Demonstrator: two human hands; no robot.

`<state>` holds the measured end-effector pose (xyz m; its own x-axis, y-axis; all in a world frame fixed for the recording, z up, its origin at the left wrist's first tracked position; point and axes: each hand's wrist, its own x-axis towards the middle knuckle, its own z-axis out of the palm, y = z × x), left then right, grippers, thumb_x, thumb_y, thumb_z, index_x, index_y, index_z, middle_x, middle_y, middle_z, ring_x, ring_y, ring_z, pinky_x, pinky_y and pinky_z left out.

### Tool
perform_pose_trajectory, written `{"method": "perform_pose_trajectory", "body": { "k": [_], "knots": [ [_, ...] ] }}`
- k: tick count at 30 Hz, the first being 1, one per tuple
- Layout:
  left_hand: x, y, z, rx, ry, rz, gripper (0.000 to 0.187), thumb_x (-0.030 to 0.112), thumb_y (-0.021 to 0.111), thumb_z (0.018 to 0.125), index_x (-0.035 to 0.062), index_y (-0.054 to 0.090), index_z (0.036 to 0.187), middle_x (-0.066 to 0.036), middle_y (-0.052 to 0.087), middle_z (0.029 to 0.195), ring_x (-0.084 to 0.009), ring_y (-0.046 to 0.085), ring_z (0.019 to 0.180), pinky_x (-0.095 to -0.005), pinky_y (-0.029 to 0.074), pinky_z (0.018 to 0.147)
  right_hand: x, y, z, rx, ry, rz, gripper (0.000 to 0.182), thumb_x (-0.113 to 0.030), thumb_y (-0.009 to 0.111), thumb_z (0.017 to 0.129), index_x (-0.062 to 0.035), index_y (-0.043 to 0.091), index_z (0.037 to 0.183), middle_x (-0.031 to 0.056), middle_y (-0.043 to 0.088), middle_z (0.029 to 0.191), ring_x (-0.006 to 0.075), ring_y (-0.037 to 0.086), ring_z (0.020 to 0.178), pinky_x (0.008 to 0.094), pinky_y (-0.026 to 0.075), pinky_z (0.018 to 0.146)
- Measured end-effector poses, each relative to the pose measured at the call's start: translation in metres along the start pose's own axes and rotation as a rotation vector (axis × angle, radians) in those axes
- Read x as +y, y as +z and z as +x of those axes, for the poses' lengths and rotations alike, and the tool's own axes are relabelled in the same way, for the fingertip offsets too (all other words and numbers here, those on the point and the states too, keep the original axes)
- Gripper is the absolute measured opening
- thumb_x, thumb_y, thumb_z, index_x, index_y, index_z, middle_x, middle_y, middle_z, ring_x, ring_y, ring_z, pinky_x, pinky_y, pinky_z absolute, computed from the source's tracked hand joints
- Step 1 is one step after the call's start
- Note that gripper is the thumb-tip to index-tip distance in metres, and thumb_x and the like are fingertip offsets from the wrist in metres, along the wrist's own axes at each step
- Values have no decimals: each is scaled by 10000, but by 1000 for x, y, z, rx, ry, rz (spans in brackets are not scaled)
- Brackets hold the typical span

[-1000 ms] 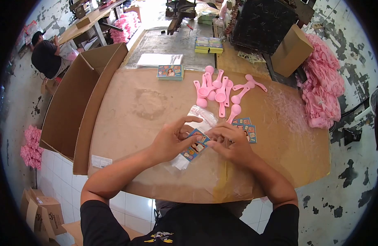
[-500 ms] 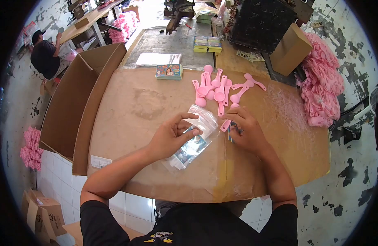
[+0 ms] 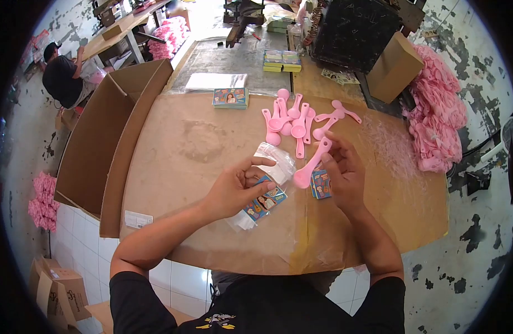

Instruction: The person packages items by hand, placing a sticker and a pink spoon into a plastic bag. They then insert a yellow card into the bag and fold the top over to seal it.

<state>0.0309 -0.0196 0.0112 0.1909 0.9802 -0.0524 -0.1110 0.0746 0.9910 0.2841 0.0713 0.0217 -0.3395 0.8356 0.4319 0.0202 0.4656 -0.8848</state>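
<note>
A pink spoon (image 3: 307, 172) is pinched by its handle in my right hand (image 3: 346, 177), its bowl toward the lower left. Beneath and beside that hand lies a small stack of printed cards (image 3: 320, 185). My left hand (image 3: 234, 189) has thumb and fingers closed on a clear plastic bag with a colourful card (image 3: 266, 201) in it. More clear bags (image 3: 275, 161) lie under and beyond its fingers. A pile of pink spoons (image 3: 298, 128) rests on the cardboard-covered table (image 3: 173, 183), beyond both hands.
An open cardboard box (image 3: 114, 145) stands at the left. Farther back are a card stack (image 3: 230, 98), clear sheets (image 3: 216, 81) and yellow-edged stacks (image 3: 281, 61). Pink bundles (image 3: 434, 111) hang at the right. Another person (image 3: 64, 78) sits at the far left.
My right hand has taken hold of a pink spoon and lifted it toward the middle. The card in the bag by my left hand shows more clearly.
</note>
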Motion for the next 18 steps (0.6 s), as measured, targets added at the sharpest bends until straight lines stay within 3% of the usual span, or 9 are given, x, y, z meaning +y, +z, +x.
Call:
{"method": "perform_pose_trajectory", "body": {
  "k": [2,5,14,18],
  "knots": [
    [-6,2,0,-25,27,0,436,19,715,997,-17,548,1397,-123,773,1064,-132,743,1000,-264,599,816,-10,1,2,-30,160,171,403,-34,607,1042,-11,551,1441,93,673,1212,127,661,1019,315,565,889],
    [-6,5,-2,-49,20,5,419,46,702,1015,-21,558,1402,-125,771,1082,-123,735,999,-259,596,821,-4,8,1,24,130,336,448,-24,616,1033,-13,514,1469,108,671,1239,134,663,1017,316,571,884],
    [-8,2,-1,-121,-2,-26,365,99,649,1061,-43,598,1394,-113,765,1170,-120,722,1006,-283,604,852,3,17,-12,-134,88,393,443,-2,608,1035,-7,495,1464,181,650,1338,203,668,1165,371,586,977],
    [-4,2,0,-109,-61,-67,370,110,632,1072,-49,588,1404,-105,761,1181,-112,709,1030,-288,603,871,9,19,-17,-219,61,313,450,-25,603,1042,-11,495,1479,174,624,1416,227,637,1239,380,546,1027]
  ]
}}
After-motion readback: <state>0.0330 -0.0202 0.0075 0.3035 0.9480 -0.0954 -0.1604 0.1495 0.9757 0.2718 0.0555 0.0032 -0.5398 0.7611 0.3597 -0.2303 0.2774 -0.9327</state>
